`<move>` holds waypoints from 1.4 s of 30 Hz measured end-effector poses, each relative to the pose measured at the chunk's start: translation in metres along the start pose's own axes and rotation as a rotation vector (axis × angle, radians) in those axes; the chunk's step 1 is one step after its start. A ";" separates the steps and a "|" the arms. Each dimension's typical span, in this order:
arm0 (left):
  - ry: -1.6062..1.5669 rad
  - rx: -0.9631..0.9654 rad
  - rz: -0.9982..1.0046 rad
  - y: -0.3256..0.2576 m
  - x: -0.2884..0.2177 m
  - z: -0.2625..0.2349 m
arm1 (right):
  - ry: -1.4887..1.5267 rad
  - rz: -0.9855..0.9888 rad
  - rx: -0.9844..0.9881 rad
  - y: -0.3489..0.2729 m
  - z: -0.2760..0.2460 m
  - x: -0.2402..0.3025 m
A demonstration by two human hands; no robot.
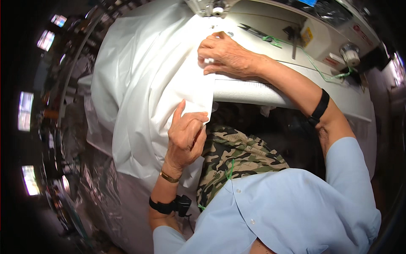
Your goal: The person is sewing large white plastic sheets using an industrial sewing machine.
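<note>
A large sheet of smooth white fabric (pixel 139 84) drapes over the left part of a sewing machine table and hangs down in folds. At the fabric's right edge my left hand (pixel 185 134) grips it between thumb and fingers, with the index finger stretched along the top. Farther up, close to the lit needle area, my right hand (pixel 226 55) has its fingers curled and thumb tucked in, holding the same edge. The sewing machine head (pixel 218 8) is above this hand, partly cut off by the frame, and the needle is lost in glare.
Tweezers (pixel 253 31) and tangled green thread (pixel 272 41) lie on the white machine bed at the right. The machine body with a knob (pixel 350 53) stands beyond my right forearm. Camouflage cloth (pixel 237 156) covers my lap, below the table's front edge (pixel 253 95).
</note>
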State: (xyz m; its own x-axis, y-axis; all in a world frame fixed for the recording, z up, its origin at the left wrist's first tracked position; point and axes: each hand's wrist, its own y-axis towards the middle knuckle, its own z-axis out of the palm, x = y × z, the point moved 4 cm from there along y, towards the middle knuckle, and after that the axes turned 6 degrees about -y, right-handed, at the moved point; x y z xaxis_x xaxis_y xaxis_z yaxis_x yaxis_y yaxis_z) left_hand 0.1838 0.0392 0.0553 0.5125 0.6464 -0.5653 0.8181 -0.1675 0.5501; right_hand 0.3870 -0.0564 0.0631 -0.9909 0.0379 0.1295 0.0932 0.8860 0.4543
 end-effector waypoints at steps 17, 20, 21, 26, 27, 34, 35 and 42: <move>0.175 0.089 0.158 0.033 0.017 0.002 | -0.288 0.354 0.014 -0.011 -0.004 -0.007; 0.257 0.163 0.177 0.049 0.021 0.003 | -0.258 0.406 0.059 -0.016 -0.005 -0.012; 0.260 0.161 0.175 0.054 0.023 0.002 | -0.254 0.414 0.062 -0.016 -0.005 -0.014; 0.419 0.246 0.174 0.081 0.035 0.006 | -0.257 0.379 -0.036 -0.021 -0.001 -0.018; 0.428 0.258 0.164 0.086 0.037 0.006 | -0.277 0.384 -0.032 -0.021 -0.003 -0.016; 0.523 0.274 0.151 0.117 0.052 0.020 | -0.185 0.443 -0.003 -0.021 -0.004 -0.019; 0.530 0.280 0.146 0.120 0.053 0.020 | -0.208 0.421 -0.045 -0.020 -0.005 -0.019; 0.556 0.172 0.153 0.137 0.058 0.036 | -0.210 0.414 -0.096 -0.018 -0.003 -0.028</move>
State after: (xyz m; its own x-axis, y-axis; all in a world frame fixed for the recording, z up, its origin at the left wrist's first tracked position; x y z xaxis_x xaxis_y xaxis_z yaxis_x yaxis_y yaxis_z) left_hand 0.3350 0.0273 0.0755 0.4520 0.8903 -0.0557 0.8004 -0.3773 0.4658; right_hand 0.4137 -0.0742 0.0537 -0.8659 0.4800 0.1405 0.4831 0.7302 0.4832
